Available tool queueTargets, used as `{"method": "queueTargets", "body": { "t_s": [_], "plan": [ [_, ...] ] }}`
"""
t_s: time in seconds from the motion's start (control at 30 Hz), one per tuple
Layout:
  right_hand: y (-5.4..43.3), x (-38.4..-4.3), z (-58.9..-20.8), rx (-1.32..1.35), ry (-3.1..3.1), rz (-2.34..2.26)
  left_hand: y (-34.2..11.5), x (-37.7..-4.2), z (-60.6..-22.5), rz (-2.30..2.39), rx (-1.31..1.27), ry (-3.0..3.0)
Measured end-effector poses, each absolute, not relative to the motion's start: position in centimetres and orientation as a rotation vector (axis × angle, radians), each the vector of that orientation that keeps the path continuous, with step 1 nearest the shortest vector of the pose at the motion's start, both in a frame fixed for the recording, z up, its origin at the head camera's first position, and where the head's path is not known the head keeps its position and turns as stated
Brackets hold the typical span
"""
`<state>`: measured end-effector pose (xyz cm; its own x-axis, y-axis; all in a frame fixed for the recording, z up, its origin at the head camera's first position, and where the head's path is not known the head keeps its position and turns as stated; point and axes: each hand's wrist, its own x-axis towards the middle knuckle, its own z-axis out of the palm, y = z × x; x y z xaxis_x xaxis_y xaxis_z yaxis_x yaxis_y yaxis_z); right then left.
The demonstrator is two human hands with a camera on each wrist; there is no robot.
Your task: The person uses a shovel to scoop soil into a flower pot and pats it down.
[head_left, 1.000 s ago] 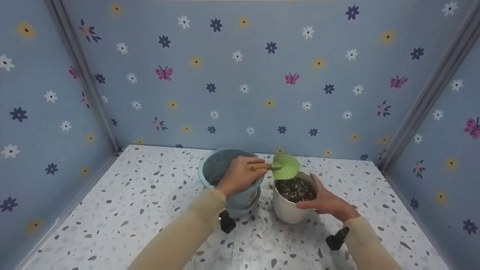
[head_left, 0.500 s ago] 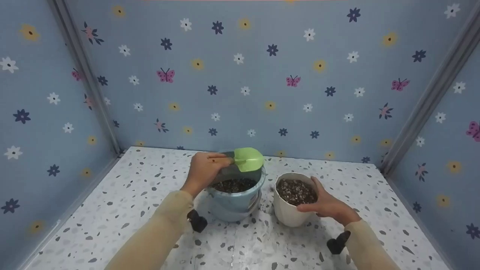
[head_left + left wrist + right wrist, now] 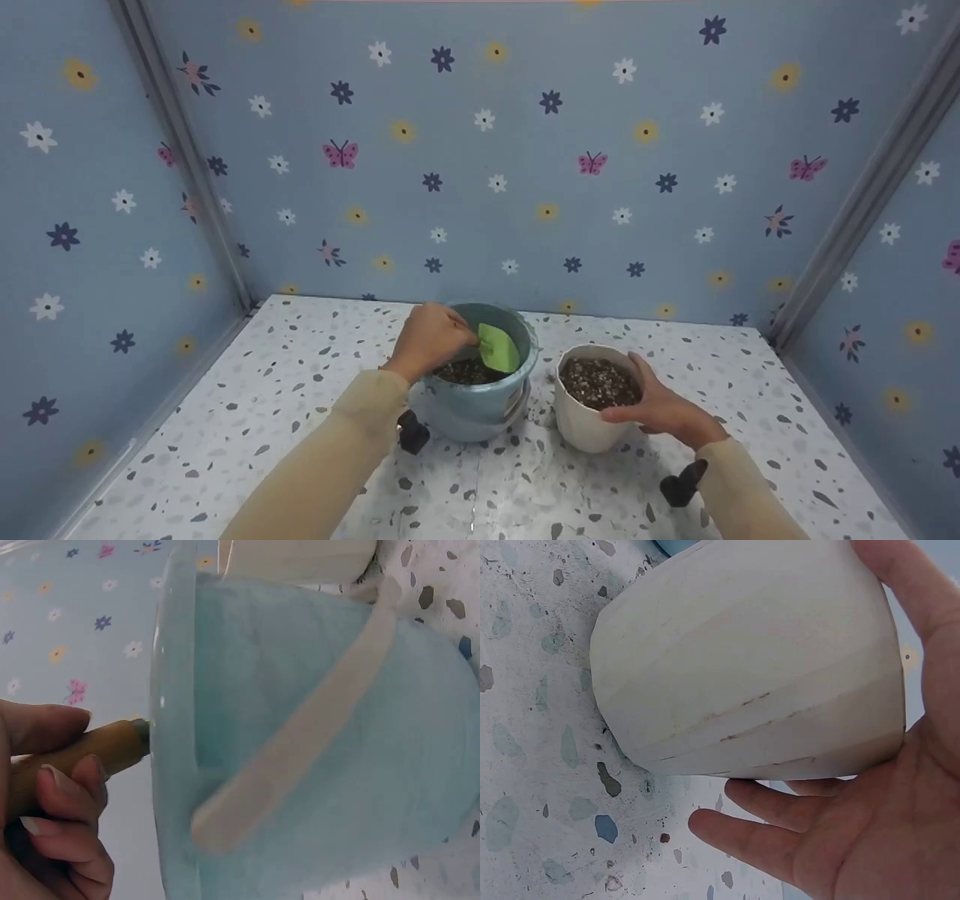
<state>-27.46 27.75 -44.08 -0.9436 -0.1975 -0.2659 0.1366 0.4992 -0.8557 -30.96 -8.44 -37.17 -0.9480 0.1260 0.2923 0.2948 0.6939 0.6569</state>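
My left hand holds a garden trowel with a green blade and a wooden handle. The blade is inside the pale blue bucket, angled down over dark soil; in the left wrist view the bucket wall hides it. To the right, a white flower pot stands upright, filled with speckled soil. My right hand grips this pot from its right side, thumb and fingers spread round its wall near the rim.
The bucket's pale carrying handle hangs down along its side. Both containers stand on a white speckled tabletop, close to the blue flowered back wall. Side panels close in the left and right.
From over the white pot, my left hand has carried the trowel left to the bucket and lowered its blade inside. The right hand keeps its grip on the pot.
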Motion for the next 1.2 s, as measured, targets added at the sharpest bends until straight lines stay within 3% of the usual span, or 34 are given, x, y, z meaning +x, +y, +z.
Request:
{"method": "queueTargets", "body": {
  "t_s": [0.57,0.93,1.2],
  "plan": [
    [27.8,-27.5,-44.1,-0.044,2.403,-1.437,-7.6,-30.9,-39.2,-0.490,-0.551,-2.754],
    [27.7,-27.5,-43.7,-0.059,2.412,-1.431,-9.6,-31.4,-39.3,-0.409,-0.424,-2.713],
    [27.8,-27.6,-44.0,-0.052,2.431,-1.421,-9.5,-31.0,-38.8,-0.465,-0.477,-2.805]
  ]
}}
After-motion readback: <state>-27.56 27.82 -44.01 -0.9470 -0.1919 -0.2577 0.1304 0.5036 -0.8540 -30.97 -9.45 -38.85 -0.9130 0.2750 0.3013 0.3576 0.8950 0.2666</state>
